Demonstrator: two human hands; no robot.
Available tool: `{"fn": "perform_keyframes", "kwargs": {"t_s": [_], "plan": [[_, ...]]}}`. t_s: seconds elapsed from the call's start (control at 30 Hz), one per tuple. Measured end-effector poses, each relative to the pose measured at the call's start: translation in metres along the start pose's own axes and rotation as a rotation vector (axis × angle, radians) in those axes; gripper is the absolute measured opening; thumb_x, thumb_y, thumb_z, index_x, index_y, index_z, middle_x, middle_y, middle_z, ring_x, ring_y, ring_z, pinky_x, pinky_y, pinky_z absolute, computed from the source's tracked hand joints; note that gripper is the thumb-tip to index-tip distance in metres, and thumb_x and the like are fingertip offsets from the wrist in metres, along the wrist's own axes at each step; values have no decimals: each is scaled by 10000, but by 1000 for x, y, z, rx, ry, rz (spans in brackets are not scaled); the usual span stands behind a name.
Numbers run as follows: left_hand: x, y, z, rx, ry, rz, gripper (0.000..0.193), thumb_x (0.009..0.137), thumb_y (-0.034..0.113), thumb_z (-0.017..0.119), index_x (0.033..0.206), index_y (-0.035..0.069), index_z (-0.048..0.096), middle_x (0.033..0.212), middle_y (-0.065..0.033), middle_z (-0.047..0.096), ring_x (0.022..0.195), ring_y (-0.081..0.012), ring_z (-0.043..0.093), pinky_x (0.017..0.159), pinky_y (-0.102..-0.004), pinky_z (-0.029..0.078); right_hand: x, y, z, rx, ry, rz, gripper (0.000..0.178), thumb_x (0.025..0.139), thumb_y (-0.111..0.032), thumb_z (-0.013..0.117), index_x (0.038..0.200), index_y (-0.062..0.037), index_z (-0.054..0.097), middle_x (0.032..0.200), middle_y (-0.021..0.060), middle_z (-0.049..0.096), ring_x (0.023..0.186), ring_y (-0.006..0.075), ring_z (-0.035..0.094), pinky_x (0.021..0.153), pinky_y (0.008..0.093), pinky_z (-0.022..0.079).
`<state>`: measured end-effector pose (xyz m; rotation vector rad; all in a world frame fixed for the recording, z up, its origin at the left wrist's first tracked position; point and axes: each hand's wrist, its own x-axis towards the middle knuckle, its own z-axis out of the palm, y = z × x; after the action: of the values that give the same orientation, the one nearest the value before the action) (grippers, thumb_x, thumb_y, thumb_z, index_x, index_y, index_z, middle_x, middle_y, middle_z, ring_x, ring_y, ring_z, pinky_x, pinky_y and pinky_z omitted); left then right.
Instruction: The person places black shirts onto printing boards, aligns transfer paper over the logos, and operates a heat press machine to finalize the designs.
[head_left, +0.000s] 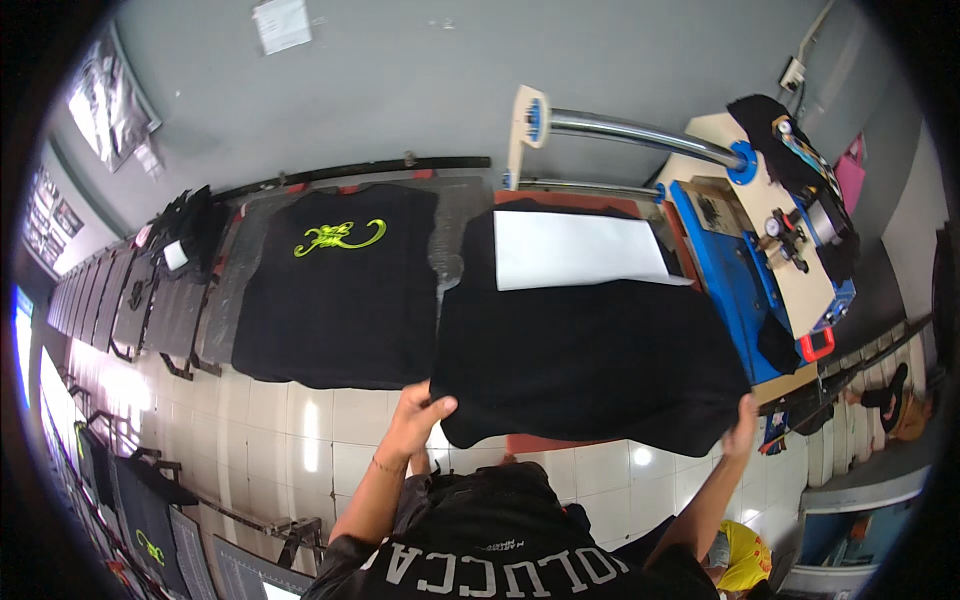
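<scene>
A black T-shirt (590, 360) lies spread in front of me over a reddish platen (560, 443). Its near left edge is pinched by my left hand (408, 422), thumb on top. My right hand (740, 430) is closed on the near right edge, its fingers partly hidden by the cloth. Across the upper part of this shirt rests a white sheet (575, 250). To the left, a second black T-shirt (335, 335) lies flat on a dark board, with a yellow-green print (338, 237) near its top. Neither hand touches it.
A blue and cream press machine (720, 280) with a gauge stands at the right. Its metal bar (640, 135) runs along the back. Several boards (100, 300) line the left, one bearing dark cloth (190, 230). Someone in yellow (745, 560) is behind at lower right.
</scene>
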<state>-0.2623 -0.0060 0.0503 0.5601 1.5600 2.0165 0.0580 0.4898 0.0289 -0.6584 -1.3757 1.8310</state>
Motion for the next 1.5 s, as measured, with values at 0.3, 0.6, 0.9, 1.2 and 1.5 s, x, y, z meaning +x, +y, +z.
{"fn": "perform_keyframes", "kwargs": {"t_s": [0.3, 0.6, 0.9, 1.2, 1.5], "plan": [[-18, 224, -203, 114, 346, 578, 452, 852, 305, 697, 1132, -32, 587, 1069, -89, 649, 921, -123, 613, 835, -266, 489, -33, -161, 316, 136, -192, -261, 439, 990, -348, 521, 1222, 17, 598, 1137, 137, 658, 972, 251, 663, 878, 371, 531], [67, 353, -443, 201, 478, 301, 248, 970, 273, 600, 1016, 35, 651, 916, -22, 673, 790, -100, 623, 708, -232, 495, 37, -93, 624, -93, -380, -166, 336, 940, -349, 640, 1089, -48, 640, 1078, 69, 660, 1008, 180, 609, 910, 333, 461], [103, 414, -529, 150, 476, 521, 315, 982, 284, 583, 1128, 8, 626, 1042, -68, 661, 943, -144, 609, 840, -302, 484, 53, -96, 715, 74, -519, -312, 303, 986, -306, 583, 1107, -32, 624, 1130, 82, 654, 1059, 178, 581, 991, 340, 402], [-73, 292, -487, 245, 833, 262, 343, 958, 273, 626, 1123, -28, 629, 1092, -73, 672, 989, -119, 614, 898, -272, 466, -95, 2, 612, -120, -246, -15, 401, 969, -334, 603, 1219, -20, 597, 1189, 82, 621, 1093, 184, 566, 984, 355, 417], [-107, 48, -623, 425, 616, -277, 222, 957, 208, 631, 897, -2, 666, 826, 11, 663, 748, -77, 579, 699, -260, 472, -172, 280, 520, -249, -230, 378, 349, 985, -273, 586, 1162, 27, 616, 1121, 100, 662, 1030, 194, 604, 937, 328, 452]]}}
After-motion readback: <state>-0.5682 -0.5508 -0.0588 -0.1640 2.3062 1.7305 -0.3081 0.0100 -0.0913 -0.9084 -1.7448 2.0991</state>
